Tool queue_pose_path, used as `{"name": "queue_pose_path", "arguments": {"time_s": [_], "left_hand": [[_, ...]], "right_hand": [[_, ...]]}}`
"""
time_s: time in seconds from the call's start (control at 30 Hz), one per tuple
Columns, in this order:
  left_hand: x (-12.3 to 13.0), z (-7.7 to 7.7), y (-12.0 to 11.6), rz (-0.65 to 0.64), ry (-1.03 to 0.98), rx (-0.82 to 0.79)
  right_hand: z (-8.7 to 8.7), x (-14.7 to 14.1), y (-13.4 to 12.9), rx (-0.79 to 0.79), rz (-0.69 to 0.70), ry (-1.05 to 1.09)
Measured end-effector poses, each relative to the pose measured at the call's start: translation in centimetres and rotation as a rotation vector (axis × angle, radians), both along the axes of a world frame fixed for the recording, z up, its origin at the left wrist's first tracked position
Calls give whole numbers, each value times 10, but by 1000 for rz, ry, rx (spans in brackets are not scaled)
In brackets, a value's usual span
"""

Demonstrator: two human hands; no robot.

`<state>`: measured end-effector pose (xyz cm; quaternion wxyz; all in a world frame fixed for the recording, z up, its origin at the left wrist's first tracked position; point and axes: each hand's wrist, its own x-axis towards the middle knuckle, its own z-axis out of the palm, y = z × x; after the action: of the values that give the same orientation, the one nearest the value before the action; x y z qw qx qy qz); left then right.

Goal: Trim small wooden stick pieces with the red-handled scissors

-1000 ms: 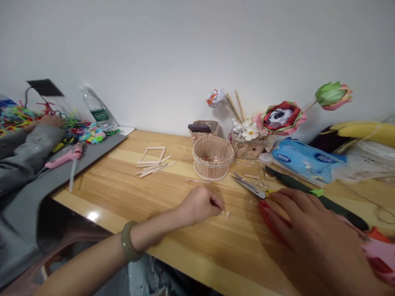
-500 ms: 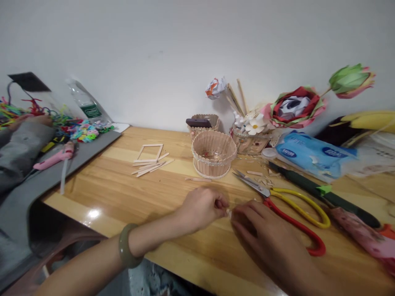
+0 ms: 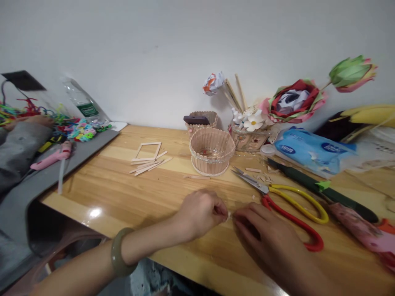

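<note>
My left hand [image 3: 205,211], with a bangle on its wrist, pinches one end of a small pale piece [image 3: 228,216], too small to name. Facing it, my right hand [image 3: 262,226] has its fingertips closed at the piece's other end, low over the wooden table. Scissors [image 3: 262,187] with one yellow and one red handle lie just beyond my right hand, blades pointing away to the left. Past my hands stands a round basket of wooden sticks [image 3: 212,162]. A thin stick [image 3: 196,177] lies in front of it. To its left are a square stick frame [image 3: 148,151] and several loose sticks [image 3: 152,165].
A phone [image 3: 196,120] rests in another basket behind. Paper flowers [image 3: 294,100] stand at the back right, near a blue tissue pack [image 3: 308,149] and a dark green tool [image 3: 321,189]. At left, a person's sleeve [image 3: 26,139] is beside a pink glue gun [image 3: 52,157].
Both hands hold nearly the same place, with the small piece still between the fingertips. The whole view has shifted slightly.
</note>
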<state>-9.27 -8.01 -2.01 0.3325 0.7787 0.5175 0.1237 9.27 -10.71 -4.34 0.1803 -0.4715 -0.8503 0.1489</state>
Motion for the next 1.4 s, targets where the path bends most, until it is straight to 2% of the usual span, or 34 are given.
{"name": "queue_pose_path", "arguments": {"time_s": [0.17,0.53,0.73,1.0,1.2,1.3,1.4], "left_hand": [[-2,-3,-3,-15,-50,69],[-1,-1,-6,-51,-4,80],[-4,-3,-8,-82,-78,92],[-6,-6,-12,-45,-38,209],[-5,-6,-11,-196,-110,214],[-6,-6,-11,-160,-163,205],[-8,-7,-11,-100,-114,238]], "right_hand": [[2,-2,-1,-35,2,26],[-2,-1,-1,9,25,18],[2,-1,-3,16,66,25],[4,2,-7,30,-10,0],[1,1,-7,57,27,25],[2,1,-7,41,19,33],[2,1,-8,33,15,30]]}}
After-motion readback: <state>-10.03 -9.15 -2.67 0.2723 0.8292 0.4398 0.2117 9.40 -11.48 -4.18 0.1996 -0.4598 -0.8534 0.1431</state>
